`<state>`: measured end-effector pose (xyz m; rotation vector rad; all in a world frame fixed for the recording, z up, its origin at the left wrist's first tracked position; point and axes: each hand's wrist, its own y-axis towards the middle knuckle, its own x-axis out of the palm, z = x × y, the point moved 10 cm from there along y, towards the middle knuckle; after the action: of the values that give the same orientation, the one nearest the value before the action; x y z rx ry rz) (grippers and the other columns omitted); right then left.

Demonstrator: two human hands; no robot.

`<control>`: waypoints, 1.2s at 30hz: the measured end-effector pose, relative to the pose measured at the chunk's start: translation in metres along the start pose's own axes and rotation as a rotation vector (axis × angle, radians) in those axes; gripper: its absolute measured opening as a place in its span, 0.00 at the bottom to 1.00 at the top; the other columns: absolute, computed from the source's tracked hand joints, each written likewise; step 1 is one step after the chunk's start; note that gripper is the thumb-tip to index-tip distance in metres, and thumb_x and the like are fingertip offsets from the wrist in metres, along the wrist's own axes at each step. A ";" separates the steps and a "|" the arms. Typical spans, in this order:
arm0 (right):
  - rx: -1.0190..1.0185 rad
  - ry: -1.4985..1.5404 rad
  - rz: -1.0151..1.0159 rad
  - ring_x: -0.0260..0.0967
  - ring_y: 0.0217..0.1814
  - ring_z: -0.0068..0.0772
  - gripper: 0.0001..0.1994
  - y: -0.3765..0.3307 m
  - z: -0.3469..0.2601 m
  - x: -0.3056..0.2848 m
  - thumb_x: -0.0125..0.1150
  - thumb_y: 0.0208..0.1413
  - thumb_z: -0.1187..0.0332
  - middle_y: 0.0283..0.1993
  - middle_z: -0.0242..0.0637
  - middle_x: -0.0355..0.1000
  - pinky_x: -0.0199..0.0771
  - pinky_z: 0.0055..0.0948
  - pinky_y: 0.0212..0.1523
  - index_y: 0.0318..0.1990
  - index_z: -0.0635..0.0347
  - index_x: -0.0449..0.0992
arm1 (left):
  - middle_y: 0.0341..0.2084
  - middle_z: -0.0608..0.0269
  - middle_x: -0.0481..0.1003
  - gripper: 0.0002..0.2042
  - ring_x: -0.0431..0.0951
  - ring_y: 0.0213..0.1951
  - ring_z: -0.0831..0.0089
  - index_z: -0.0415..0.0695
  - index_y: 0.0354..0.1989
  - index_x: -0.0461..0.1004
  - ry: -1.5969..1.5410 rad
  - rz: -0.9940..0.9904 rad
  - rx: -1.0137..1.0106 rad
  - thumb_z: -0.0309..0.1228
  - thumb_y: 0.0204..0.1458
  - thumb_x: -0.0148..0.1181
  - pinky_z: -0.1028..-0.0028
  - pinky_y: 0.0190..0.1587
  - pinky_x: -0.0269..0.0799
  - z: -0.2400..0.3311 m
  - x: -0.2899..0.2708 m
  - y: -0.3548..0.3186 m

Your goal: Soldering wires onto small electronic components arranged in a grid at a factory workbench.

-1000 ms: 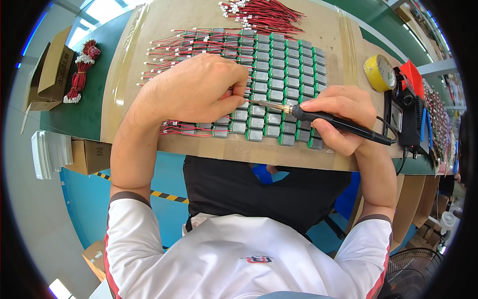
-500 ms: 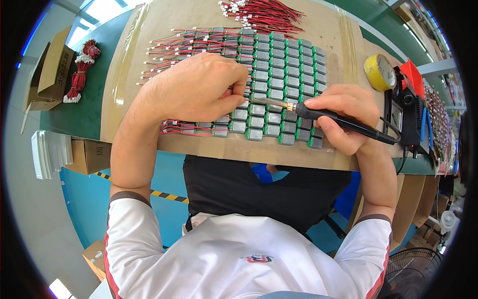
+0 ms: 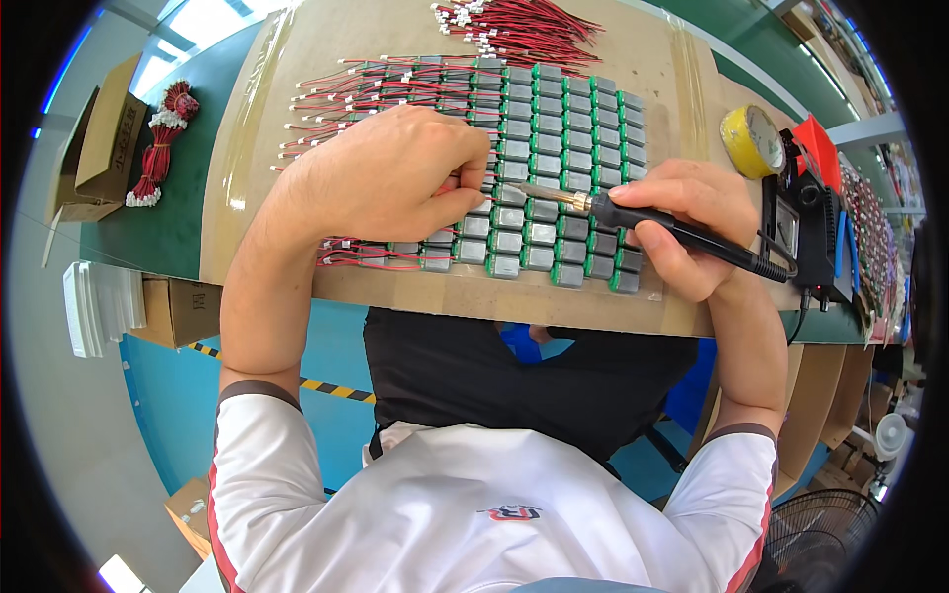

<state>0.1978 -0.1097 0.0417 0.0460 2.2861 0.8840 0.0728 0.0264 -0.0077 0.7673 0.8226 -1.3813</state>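
Note:
My right hand (image 3: 707,212) grips a soldering iron (image 3: 672,229) by its black handle, its metal tip pointing left over the rows of small grey blocks with green edges (image 3: 547,163). Thumb and fingers of my left hand (image 3: 410,168) are pinched on a thin red wire (image 3: 482,201) beside the tip, a small gap between. My left hand hides the blocks under it. Red and black wires with white connectors (image 3: 341,84) run left from the blocks in the left columns.
Behind the blocks lies a pile of loose red-and-black wires (image 3: 534,30). A yellow tape roll (image 3: 751,141) and a black soldering station (image 3: 816,222) stand at the right. Off to the left are a wire bundle (image 3: 153,158) and an open cardboard box (image 3: 104,148).
The soldering iron's tip has moved slightly right and away from me, off the spot by my left fingertips. My left hand has stayed nearly still.

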 end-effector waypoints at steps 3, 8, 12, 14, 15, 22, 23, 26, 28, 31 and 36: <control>-0.010 -0.012 0.003 0.77 0.25 0.30 0.14 0.000 -0.001 -0.001 0.61 0.50 0.77 0.23 0.34 0.78 0.74 0.26 0.27 0.45 0.70 0.83 | 0.25 0.55 0.75 0.09 0.76 0.29 0.52 0.39 0.31 0.73 -0.001 -0.002 -0.001 0.29 0.54 0.68 0.58 0.34 0.71 -0.001 0.000 0.000; 0.008 0.002 0.056 0.75 0.23 0.34 0.14 -0.001 0.003 -0.005 0.66 0.48 0.77 0.28 0.41 0.80 0.71 0.29 0.23 0.44 0.70 0.85 | 0.25 0.55 0.75 0.09 0.76 0.29 0.52 0.39 0.31 0.73 -0.009 -0.013 -0.012 0.29 0.54 0.68 0.59 0.34 0.71 -0.001 0.001 0.001; 0.012 -0.050 0.082 0.75 0.24 0.33 0.14 0.000 0.003 -0.006 0.67 0.50 0.77 0.27 0.39 0.79 0.71 0.29 0.24 0.45 0.69 0.85 | 0.25 0.55 0.75 0.09 0.76 0.29 0.53 0.39 0.31 0.73 -0.009 -0.023 -0.030 0.29 0.53 0.68 0.59 0.34 0.71 -0.003 0.001 0.000; 0.041 -0.070 0.097 0.75 0.24 0.33 0.13 0.000 0.003 -0.008 0.67 0.51 0.77 0.27 0.38 0.79 0.71 0.28 0.25 0.46 0.68 0.85 | 0.25 0.56 0.75 0.09 0.76 0.29 0.53 0.39 0.31 0.73 -0.009 -0.022 -0.026 0.29 0.53 0.68 0.60 0.34 0.71 -0.002 0.001 0.000; 0.068 -0.087 0.111 0.75 0.25 0.32 0.13 -0.001 0.005 -0.009 0.67 0.52 0.78 0.27 0.38 0.78 0.70 0.28 0.26 0.46 0.68 0.85 | 0.25 0.56 0.75 0.09 0.76 0.29 0.53 0.39 0.31 0.73 -0.009 -0.017 -0.017 0.29 0.53 0.68 0.60 0.34 0.71 -0.002 0.001 0.001; 0.189 -0.091 0.199 0.74 0.27 0.28 0.12 -0.004 0.017 -0.013 0.68 0.56 0.77 0.27 0.37 0.78 0.69 0.25 0.27 0.49 0.67 0.85 | 0.26 0.56 0.76 0.09 0.77 0.30 0.53 0.39 0.31 0.73 -0.005 -0.025 -0.025 0.29 0.54 0.68 0.60 0.35 0.72 0.000 0.000 0.001; 0.176 -0.077 0.217 0.74 0.26 0.26 0.12 -0.004 0.018 -0.014 0.68 0.57 0.77 0.27 0.36 0.78 0.69 0.25 0.27 0.49 0.68 0.85 | 0.26 0.56 0.76 0.09 0.77 0.30 0.53 0.39 0.31 0.73 -0.003 -0.025 -0.023 0.29 0.54 0.68 0.60 0.35 0.72 0.001 0.000 0.001; 0.172 -0.051 0.255 0.73 0.25 0.24 0.12 -0.003 0.019 -0.016 0.68 0.60 0.76 0.28 0.36 0.78 0.69 0.24 0.27 0.51 0.68 0.85 | 0.26 0.56 0.76 0.09 0.77 0.30 0.54 0.39 0.31 0.74 -0.007 -0.021 -0.011 0.29 0.54 0.68 0.60 0.36 0.72 0.001 0.000 0.001; 0.179 -0.039 0.275 0.73 0.24 0.24 0.12 -0.003 0.021 -0.017 0.68 0.61 0.76 0.28 0.36 0.78 0.69 0.23 0.27 0.51 0.68 0.85 | 0.26 0.56 0.76 0.09 0.77 0.30 0.54 0.39 0.32 0.74 -0.008 -0.022 -0.026 0.29 0.54 0.68 0.60 0.36 0.72 0.000 0.000 0.000; 0.163 -0.075 0.287 0.73 0.24 0.23 0.12 -0.002 0.022 -0.020 0.67 0.61 0.76 0.29 0.36 0.78 0.68 0.23 0.26 0.52 0.67 0.84 | 0.26 0.56 0.76 0.09 0.77 0.30 0.54 0.39 0.32 0.74 -0.008 -0.025 -0.026 0.29 0.53 0.69 0.60 0.36 0.73 0.000 -0.001 0.000; 0.155 -0.082 0.341 0.72 0.23 0.22 0.12 -0.005 0.029 -0.028 0.68 0.61 0.78 0.27 0.34 0.77 0.67 0.23 0.26 0.52 0.67 0.85 | 0.25 0.56 0.77 0.11 0.80 0.30 0.55 0.39 0.34 0.75 -0.001 -0.001 -0.008 0.31 0.53 0.72 0.63 0.35 0.75 0.008 -0.008 0.001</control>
<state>0.2382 -0.1038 0.0392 0.5437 2.3016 0.8509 0.0738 0.0231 0.0032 0.7606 0.8270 -1.3784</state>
